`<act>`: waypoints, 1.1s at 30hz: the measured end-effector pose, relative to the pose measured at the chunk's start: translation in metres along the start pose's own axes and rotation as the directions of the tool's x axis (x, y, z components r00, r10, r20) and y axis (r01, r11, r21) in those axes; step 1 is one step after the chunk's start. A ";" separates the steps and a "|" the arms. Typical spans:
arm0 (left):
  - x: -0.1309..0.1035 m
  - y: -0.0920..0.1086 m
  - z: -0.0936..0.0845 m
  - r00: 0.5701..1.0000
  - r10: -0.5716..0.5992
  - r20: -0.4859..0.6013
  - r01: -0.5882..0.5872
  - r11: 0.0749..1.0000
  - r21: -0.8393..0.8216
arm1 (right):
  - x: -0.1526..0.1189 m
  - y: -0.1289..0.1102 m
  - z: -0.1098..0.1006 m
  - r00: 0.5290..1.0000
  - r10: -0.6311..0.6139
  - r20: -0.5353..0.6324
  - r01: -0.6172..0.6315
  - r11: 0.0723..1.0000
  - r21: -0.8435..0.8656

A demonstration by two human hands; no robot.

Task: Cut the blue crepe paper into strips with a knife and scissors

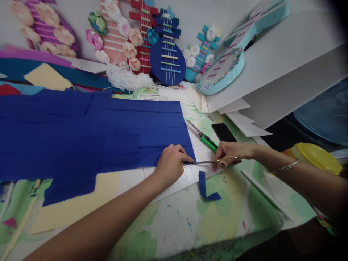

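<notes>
A large sheet of dark blue crepe paper point(119, 134) lies across the left and middle of the table, its right edge slanting. My left hand point(170, 164) rests at the sheet's lower right corner, fingers curled and index fingertip on the edge, gripping it. In my right hand point(228, 154) is a pair of scissors point(202, 162), the blades pointing left at that corner, close to my left fingertip. Just below the blades lies a bent blue paper strip point(206, 188). Whitish paper point(174, 186) shows beneath the crepe sheet.
Beyond my right hand lie a green utility knife point(208, 141), its blade out, and a black phone point(224, 132). Decorated paper instruments, including a blue lute point(168, 61), stand along the wall. White boards point(261, 72) lean at right, near a yellow lid point(317, 157).
</notes>
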State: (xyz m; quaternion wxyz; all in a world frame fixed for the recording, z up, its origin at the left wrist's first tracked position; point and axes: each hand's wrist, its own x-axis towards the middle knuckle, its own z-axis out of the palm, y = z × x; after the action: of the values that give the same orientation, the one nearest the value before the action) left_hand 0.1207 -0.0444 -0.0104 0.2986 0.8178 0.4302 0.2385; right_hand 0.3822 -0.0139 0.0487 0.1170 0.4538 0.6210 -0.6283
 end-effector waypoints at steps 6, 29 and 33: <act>0.000 0.001 -0.001 1.000 -0.006 0.000 0.006 1.000 0.003 | 0.000 -0.001 0.001 1.000 0.014 -0.010 -0.015 1.000 -0.015; 0.000 0.000 0.000 1.000 0.000 0.012 -0.001 1.000 0.019 | -0.007 -0.009 0.015 0.997 -0.048 -0.052 0.039 0.985 -0.170; 0.000 0.001 0.000 1.000 0.020 0.023 -0.021 0.999 0.036 | -0.018 -0.013 0.024 0.993 -0.062 -0.104 0.043 0.984 -0.173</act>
State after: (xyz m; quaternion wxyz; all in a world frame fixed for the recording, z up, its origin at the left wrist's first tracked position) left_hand 0.1208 -0.0450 -0.0095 0.2862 0.8302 0.4225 0.2243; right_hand 0.3726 -0.0400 0.0656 0.1050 0.4592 0.6898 -0.5498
